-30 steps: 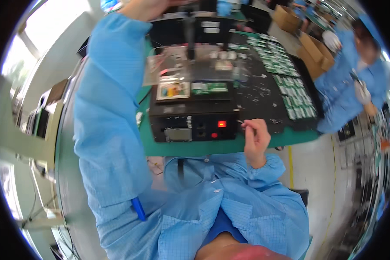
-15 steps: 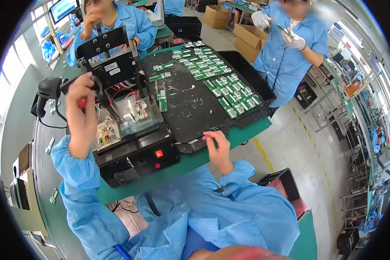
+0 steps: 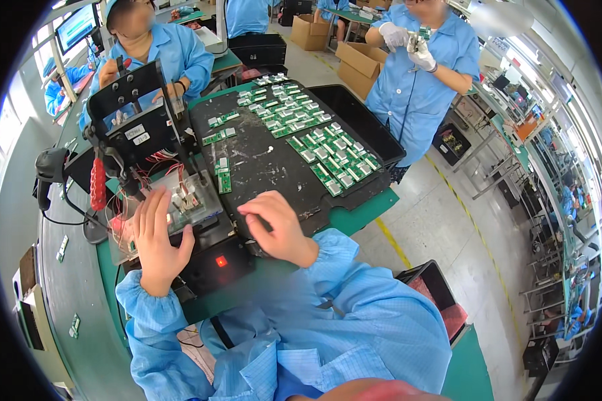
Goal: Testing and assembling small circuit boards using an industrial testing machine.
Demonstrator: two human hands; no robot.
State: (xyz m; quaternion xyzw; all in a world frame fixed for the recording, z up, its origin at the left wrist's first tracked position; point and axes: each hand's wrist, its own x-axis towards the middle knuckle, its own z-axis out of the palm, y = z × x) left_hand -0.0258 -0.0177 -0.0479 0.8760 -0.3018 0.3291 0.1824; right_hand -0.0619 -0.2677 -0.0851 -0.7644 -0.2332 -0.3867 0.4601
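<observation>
My left hand (image 3: 157, 242) is stretched open over the near side of a test fixture (image 3: 135, 120), beside its clear plastic bed (image 3: 213, 208) with wires and small parts. It holds nothing. Left of it, the red-gripped clamp lever (image 3: 97, 186) hangs free. My right hand (image 3: 275, 226) hovers at the near edge of the black mat (image 3: 267, 170), fingers bent and thumb apart, nothing visible in it. A single green circuit board (image 3: 223, 175) lies on the mat close to the fixture. A red lit switch (image 3: 221, 261) shows on the fixture's front.
Rows of green circuit boards (image 3: 334, 157) cover the mat's right side. A barcode scanner (image 3: 50, 167) stands left of the fixture. Across the table one person (image 3: 164, 50) sits; another in white gloves (image 3: 421, 53) holds a board. A black bin (image 3: 435, 281) is at right.
My left hand has let go of the red lever and come down, fingers spreading over the fixture's near side. My right hand has moved left toward the fixture. The view has shifted slightly.
</observation>
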